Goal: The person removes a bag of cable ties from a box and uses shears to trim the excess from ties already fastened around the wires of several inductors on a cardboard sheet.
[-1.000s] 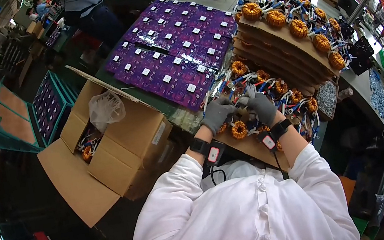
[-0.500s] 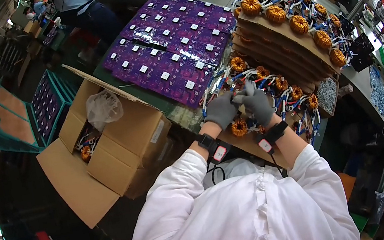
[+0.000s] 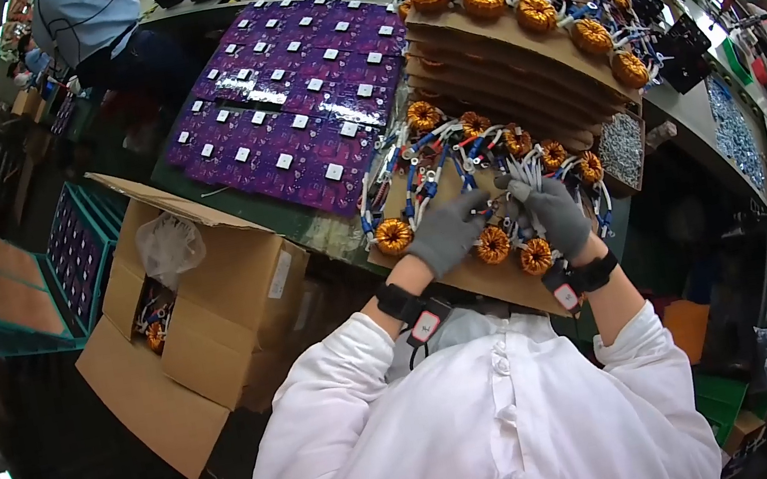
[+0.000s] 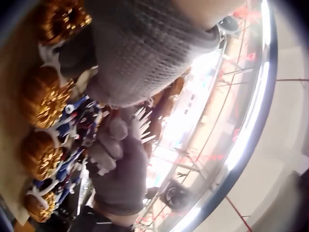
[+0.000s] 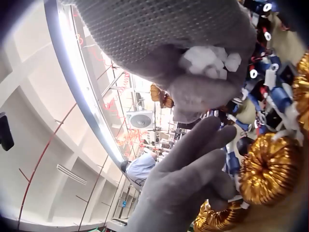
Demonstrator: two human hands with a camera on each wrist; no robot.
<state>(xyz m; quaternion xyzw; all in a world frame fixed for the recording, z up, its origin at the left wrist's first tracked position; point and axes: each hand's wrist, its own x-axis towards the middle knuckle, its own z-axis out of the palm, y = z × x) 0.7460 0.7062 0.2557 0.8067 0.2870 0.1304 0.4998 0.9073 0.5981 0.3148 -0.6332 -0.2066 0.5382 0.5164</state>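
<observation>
Both hands wear grey knitted gloves and work over a cardboard layer of copper-wound ring coils [image 3: 493, 244] with blue and white leads. My right hand [image 3: 557, 213] grips a bundle of white cable ties [image 3: 525, 170]; their blocky heads [image 5: 207, 60] show inside the curled fingers in the right wrist view, and thin tails [image 4: 144, 126] stick out in the left wrist view. To its left, my left hand [image 3: 448, 232] reaches in among the leads, fingers bent, fingertips close to a coil [image 5: 270, 166]. I cannot tell whether it pinches a lead.
Stacked cardboard layers [image 3: 489, 80] carry more coils beyond the hands. Purple circuit boards [image 3: 280, 105] lie at the back left. An open carton [image 3: 219, 287] with a plastic bag [image 3: 170, 247] stands at left; a box of small metal parts [image 3: 621, 151] is at right.
The head view has turned, shifting the scene leftward. My hands, close together half a second ago, have moved apart, with the right hand still holding the cable ties.
</observation>
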